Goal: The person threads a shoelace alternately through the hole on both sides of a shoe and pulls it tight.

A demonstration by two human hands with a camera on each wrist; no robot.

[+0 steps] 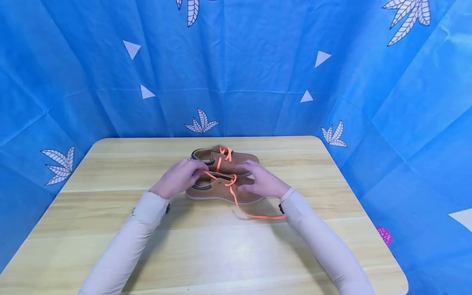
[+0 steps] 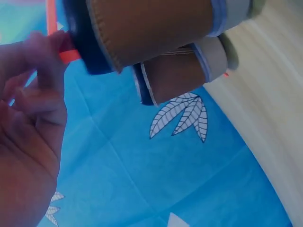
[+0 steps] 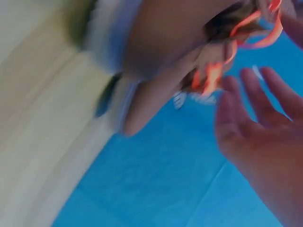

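Observation:
Two brown shoes stand side by side on the table, toes to the right in the head view. The near shoe [image 1: 217,189] has an orange lace [image 1: 236,198] threaded at its front, one end trailing onto the tabletop to the right. My left hand [image 1: 181,176] pinches the lace's other end between thumb and fingers above the heel opening. Over the toe of the near shoe is my right hand [image 1: 267,180], its fingers spread and loosely bent with nothing in them. Behind it, the far shoe [image 1: 243,159] carries its own orange lace [image 1: 228,154].
The light wooden table [image 1: 221,254] has rounded corners. A blue curtain [image 1: 236,69] with white leaves and triangles hangs behind it and along both sides. A pink dotted spot [image 1: 384,235] shows beyond the right edge.

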